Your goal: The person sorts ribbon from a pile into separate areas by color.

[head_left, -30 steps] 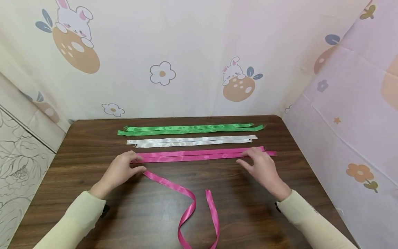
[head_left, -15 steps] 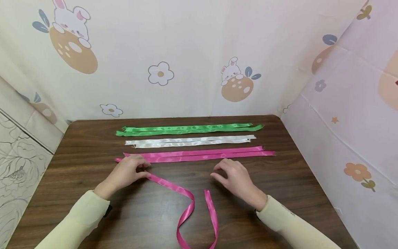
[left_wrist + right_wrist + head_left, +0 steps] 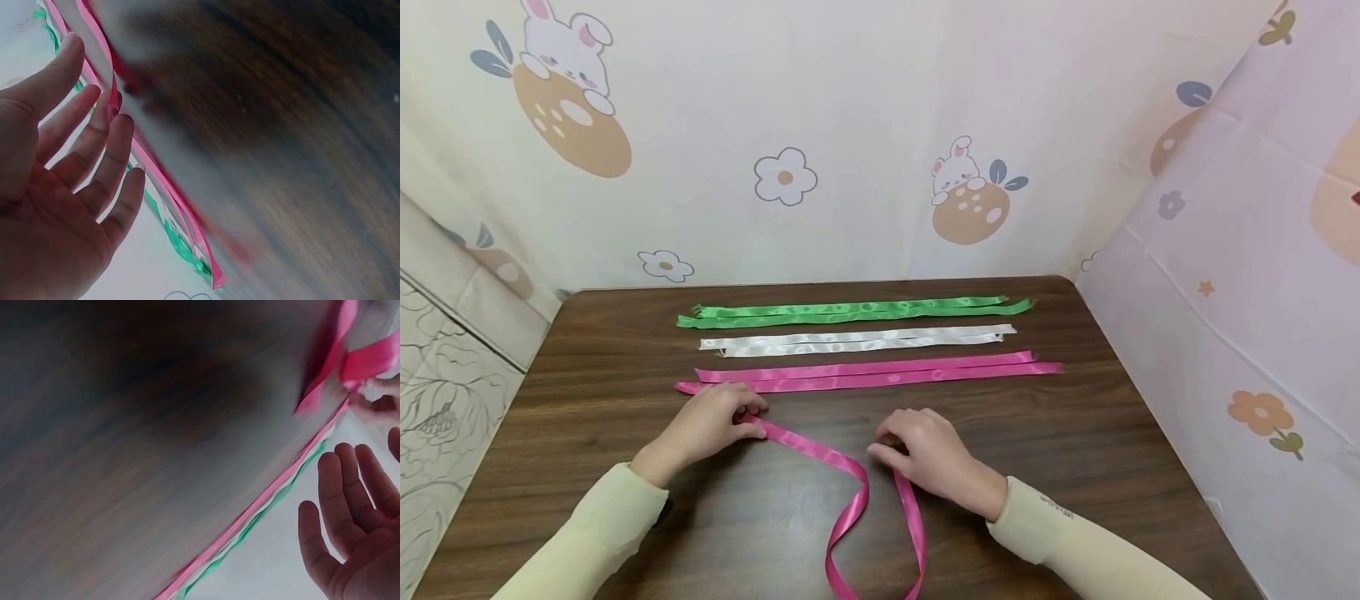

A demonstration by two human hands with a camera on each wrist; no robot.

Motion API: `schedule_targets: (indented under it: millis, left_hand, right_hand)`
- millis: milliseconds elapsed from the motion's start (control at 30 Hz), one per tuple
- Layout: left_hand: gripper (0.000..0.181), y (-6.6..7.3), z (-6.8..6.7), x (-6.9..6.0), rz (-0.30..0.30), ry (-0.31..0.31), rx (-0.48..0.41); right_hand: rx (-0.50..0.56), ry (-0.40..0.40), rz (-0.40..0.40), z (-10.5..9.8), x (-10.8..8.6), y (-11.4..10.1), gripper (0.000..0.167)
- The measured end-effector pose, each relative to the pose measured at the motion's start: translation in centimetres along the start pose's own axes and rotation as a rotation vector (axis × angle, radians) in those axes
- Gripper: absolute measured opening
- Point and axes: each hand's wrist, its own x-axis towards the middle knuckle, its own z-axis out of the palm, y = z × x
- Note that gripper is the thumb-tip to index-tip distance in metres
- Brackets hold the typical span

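A loose pink ribbon (image 3: pixel 808 447) lies in a loose curve on the table. My left hand (image 3: pixel 707 425) is at its left end, thumb and fingers apart around it; the left wrist view shows the ribbon (image 3: pixel 103 47) meeting the fingertips, but whether they touch it I cannot tell. Over the ribbon's other end, which it hides in the head view, is my right hand (image 3: pixel 932 454), with a gap between thumb and fingers. The right wrist view shows that ribbon end (image 3: pixel 310 400) apart from the relaxed fingers. Two pink ribbons (image 3: pixel 865 375) lie straight beyond both hands.
Beyond the straight pink ribbons lie paired white ribbons (image 3: pixel 857 340), then paired green ribbons (image 3: pixel 850 312) near the far edge of the brown wooden table (image 3: pixel 1060 433). A patterned cloth (image 3: pixel 857 100) hangs behind the table and at its right.
The right hand has moved left and nearer, from the right end of the straight pink ribbons to the loose ribbon's end. My left hand has drawn slightly nearer, off those ribbons' left ends.
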Motion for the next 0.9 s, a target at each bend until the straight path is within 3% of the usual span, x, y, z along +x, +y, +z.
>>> schedule_targets:
  millis: [333, 633, 900]
  left_hand:
    - [0.033, -0.2, 0.7, -0.3, 0.014, 0.044, 0.049]
    - [0.028, -0.2, 0.5, -0.1, 0.034, 0.024, 0.019]
    - [0.014, -0.4, 0.6, -0.2, 0.038, -0.007, -0.031]
  right_hand:
    - [0.005, -0.105, 0.057, 1.0, 0.6, -2.6, 0.021]
    - [-0.023, -0.160, 0.057, 2.0, 1.0, -3.6, 0.027]
    - [0.005, -0.221, 0.073, 2.3, 0.7, -3.5, 0.018]
